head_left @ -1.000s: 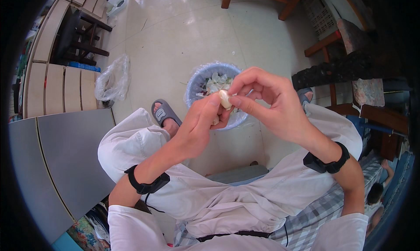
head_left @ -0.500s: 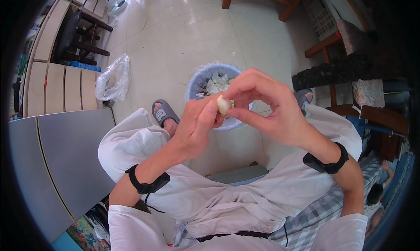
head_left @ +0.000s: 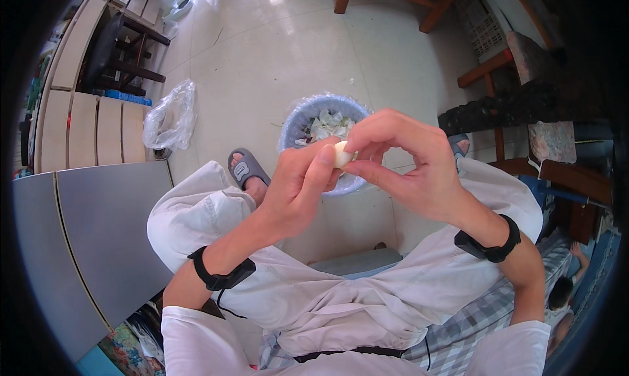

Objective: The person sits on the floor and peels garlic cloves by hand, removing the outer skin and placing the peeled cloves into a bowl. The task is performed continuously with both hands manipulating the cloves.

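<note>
A pale, smooth garlic clove (head_left: 341, 154) is pinched between the thumb and forefinger of my left hand (head_left: 298, 182). My right hand (head_left: 409, 163) meets it from the other side, its forefinger and thumb closed about the clove's right end. A small bit of something, perhaps skin, shows between those right fingertips, too small to be sure of. Both hands are above a round blue bin (head_left: 283, 137) with a clear plastic liner; whitish scraps and some greenish bits (head_left: 327, 123) lie inside. My hands hide the bin's near part.
A crumpled clear plastic bag (head_left: 169, 117) lies on the tiled floor to the left, near a dark stool (head_left: 124, 58). Grey cabinet doors (head_left: 111, 225) flank my left knee. Wooden furniture (head_left: 488, 71) stands at the right. Another person (head_left: 562, 294) appears at the lower right edge.
My right forefinger and thumb have drawn closer together at the clove's right end. The clove has turned and tilted slightly in my left fingers. The bin stays put.
</note>
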A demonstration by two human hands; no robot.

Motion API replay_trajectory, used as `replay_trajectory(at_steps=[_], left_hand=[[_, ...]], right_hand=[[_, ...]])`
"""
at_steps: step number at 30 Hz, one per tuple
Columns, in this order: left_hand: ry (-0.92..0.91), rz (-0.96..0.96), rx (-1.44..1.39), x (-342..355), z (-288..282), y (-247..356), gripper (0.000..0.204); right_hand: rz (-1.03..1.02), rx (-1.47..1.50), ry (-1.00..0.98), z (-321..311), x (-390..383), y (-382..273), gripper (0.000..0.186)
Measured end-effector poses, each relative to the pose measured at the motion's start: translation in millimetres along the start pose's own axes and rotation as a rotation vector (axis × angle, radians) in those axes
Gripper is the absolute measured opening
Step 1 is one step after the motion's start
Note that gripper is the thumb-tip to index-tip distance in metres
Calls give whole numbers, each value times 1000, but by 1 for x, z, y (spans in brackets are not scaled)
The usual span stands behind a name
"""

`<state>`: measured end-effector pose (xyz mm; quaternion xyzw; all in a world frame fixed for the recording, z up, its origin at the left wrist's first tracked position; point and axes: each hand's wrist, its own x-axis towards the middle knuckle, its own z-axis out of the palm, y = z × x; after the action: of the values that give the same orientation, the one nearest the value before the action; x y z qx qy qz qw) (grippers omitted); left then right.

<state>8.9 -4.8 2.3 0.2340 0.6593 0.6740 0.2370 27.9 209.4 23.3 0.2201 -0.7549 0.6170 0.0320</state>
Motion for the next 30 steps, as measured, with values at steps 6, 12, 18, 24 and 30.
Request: replay_trajectory(at_steps=[6,12,18,24,30], left_hand=[[18,33,-10,1,1,3,38],[57,29,9,1,3,3,39],[54,35,25,1,2,2,38],[89,5,133,5,5,6,33],[123,-7,176,4,5,0,24]], right_hand=[[-16,-9,9,-1,-2,5,24],[19,-6,32,2,0,-3,20],[-40,-13,22,-1,-2,4,25],[103,-30,94,2,-1,-4,21],[193,8,116,2,-2,-3,20]])
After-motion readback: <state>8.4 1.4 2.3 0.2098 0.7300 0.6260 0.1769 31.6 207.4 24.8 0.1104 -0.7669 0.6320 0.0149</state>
